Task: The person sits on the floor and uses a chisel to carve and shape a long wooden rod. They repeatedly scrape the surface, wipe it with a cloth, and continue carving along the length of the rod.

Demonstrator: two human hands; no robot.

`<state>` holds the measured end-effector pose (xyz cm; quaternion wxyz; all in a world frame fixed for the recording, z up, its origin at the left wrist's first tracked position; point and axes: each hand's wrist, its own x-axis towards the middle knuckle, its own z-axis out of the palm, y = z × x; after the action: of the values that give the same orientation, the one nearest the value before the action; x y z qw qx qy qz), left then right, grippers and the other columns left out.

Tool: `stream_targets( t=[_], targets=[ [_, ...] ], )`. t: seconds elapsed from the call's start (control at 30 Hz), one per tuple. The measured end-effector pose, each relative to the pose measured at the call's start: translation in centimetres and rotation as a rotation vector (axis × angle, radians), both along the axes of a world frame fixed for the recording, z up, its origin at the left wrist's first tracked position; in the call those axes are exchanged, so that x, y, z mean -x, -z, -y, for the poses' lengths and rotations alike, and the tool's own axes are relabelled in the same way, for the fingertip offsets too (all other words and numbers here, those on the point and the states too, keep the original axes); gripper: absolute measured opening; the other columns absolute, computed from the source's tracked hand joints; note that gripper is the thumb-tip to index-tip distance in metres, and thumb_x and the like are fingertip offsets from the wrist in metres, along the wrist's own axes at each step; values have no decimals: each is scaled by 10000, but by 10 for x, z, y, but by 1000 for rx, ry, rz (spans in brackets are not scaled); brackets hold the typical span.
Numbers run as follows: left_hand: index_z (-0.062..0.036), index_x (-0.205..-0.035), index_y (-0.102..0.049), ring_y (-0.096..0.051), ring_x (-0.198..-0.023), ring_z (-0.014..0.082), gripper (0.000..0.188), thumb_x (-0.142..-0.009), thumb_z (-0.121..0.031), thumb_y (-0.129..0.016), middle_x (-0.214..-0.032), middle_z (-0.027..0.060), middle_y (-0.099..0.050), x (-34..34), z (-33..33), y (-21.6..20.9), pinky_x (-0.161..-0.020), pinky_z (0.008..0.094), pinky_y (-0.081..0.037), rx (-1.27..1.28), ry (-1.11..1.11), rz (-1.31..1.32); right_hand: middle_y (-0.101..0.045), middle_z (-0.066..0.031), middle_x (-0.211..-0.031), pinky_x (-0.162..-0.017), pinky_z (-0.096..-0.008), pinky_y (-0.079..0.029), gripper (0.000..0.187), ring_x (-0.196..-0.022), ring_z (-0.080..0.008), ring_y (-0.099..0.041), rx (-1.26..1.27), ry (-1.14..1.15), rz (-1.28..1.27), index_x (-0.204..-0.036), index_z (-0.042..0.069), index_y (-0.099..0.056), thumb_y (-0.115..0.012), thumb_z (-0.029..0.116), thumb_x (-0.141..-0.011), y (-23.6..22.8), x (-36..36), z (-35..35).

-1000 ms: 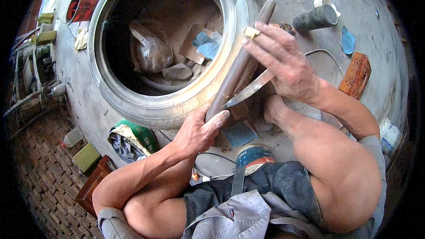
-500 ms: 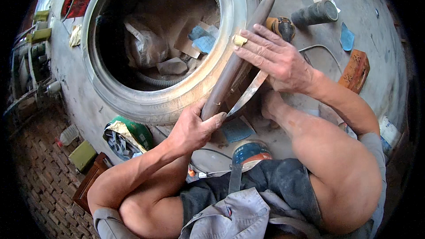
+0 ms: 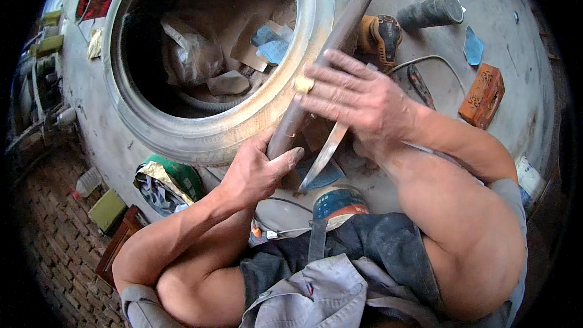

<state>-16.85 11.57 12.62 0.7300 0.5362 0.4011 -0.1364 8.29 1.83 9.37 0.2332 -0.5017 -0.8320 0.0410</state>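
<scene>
A long, smooth, dark brown tapered piece (image 3: 340, 33), wood or horn by its look, slants up and away to the right over the tire. My left hand (image 3: 252, 167) is closed round its near end, thumb along the side. Across its middle lies my right hand (image 3: 364, 97), fingers stretched out and yellow tape (image 3: 303, 84) round one finger. From under the right palm comes a thin, pale, metal-looking strip (image 3: 325, 155), pointing down toward me. It travels with that hand; the thumb and the grip on it are hidden.
A large tire (image 3: 182, 136) holds a plastic bag and scraps. An orange-black power sander (image 3: 382, 39), a dark cylinder (image 3: 431, 12) and an orange-brown block (image 3: 481, 96) lie rightward. A green bag (image 3: 182, 179) and a blue can (image 3: 340, 200) stand near my legs.
My right hand has slid along the brown piece toward me and left, carrying the pale strip with it. The left hand keeps its hold. The whole view has shifted slightly.
</scene>
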Motion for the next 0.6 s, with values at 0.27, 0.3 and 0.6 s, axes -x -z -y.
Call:
stream_targets(
  t=[0.27, 0.3, 0.6],
  targets=[
    [-39, -1327, -567, -474, -559, 53, 435, -966, -248, -688, -703, -34, -558, 7, 0, 3, -473, 233, -380, 97, -30, -43, -625, -151, -1354, -1190, -457, -365, 441, -1330, -283, -549, 23, 84, -38, -1324, 73, -633, -548, 85, -892, 1, -21, -1],
    [-50, -1333, -563, -453, -519, 50, 439, -968, -258, -689, -667, -44, -535, 6, -1, 0, -443, 231, -354, 113, -26, -52, -620, -156, -1359, -1183, -440, -372, 407, -1328, -286, -549, 78, 176, -287, -1321, 48, -625, -509, 99, -934, -1, -31, 3],
    [-58, -1288, -553, -452, -464, 63, 400, -980, -277, -682, -622, -35, -498, 2, -5, -10, -396, 245, -336, 83, 10, -88, -548, -10, -823, -549, -241, -381, 522, -624, -78, -491, 651, 571, -1247, -984, 51, -572, -247, 448, -1082, -36, -25, -1]
  ],
)
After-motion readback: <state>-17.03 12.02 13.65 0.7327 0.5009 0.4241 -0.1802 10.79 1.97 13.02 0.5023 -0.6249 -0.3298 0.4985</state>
